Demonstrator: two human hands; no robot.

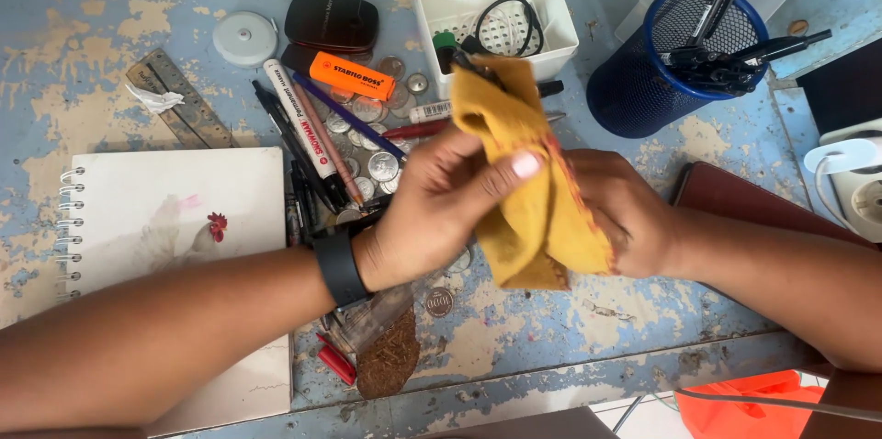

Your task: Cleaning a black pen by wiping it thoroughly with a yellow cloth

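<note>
Mustard cloth [533, 209] grasped by two hands, left [441, 209], right [625, 219], one orange highlighter [352, 75]

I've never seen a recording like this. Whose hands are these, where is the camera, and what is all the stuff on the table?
There is no machine here: a person wears one camera on the head, looking down at their own hands. The left hand, with a black wristband, and the right hand both grip a mustard-yellow cloth above a worn blue table. On it lie pens and markers, an orange highlighter, coins, a metal ruler, a spiral notebook with a rooster picture, a white box and a blue mesh pen cup.
</note>
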